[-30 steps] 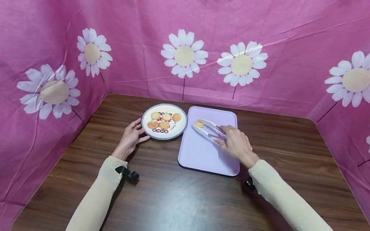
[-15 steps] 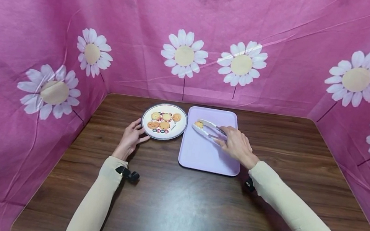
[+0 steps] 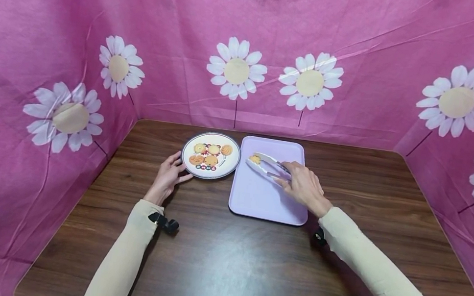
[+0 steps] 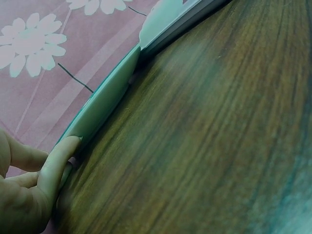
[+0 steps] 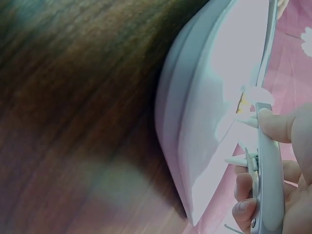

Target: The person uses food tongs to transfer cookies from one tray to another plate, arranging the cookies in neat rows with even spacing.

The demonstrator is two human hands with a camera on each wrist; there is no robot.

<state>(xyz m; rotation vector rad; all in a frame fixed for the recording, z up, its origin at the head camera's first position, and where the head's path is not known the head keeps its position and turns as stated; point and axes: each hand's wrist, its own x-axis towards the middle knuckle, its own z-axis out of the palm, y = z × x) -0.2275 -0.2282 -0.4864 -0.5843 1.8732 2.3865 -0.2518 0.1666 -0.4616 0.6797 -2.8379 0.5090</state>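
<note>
My left hand (image 3: 166,179) holds the left rim of a round white plate (image 3: 232,160). In the left wrist view its thumb (image 4: 58,158) lies against the plate's outer side. Several golden cookies (image 3: 211,160) show on the plate, among printed red pictures. To the right, my right hand (image 3: 305,186) grips a pair of tongs (image 3: 272,160) with pale tips. Between those tips is a small yellow, flower-shaped cookie (image 3: 255,159), over the far left part of a lilac tray (image 3: 257,200). The right wrist view shows fingers and thumb around the tongs' handle (image 5: 269,175).
Plate and tray stand side by side near the back of a dark wooden table (image 3: 205,262). A pink cloth (image 3: 181,22) with white daisies hangs behind and at both sides. Each wrist wears a small black camera (image 3: 171,227).
</note>
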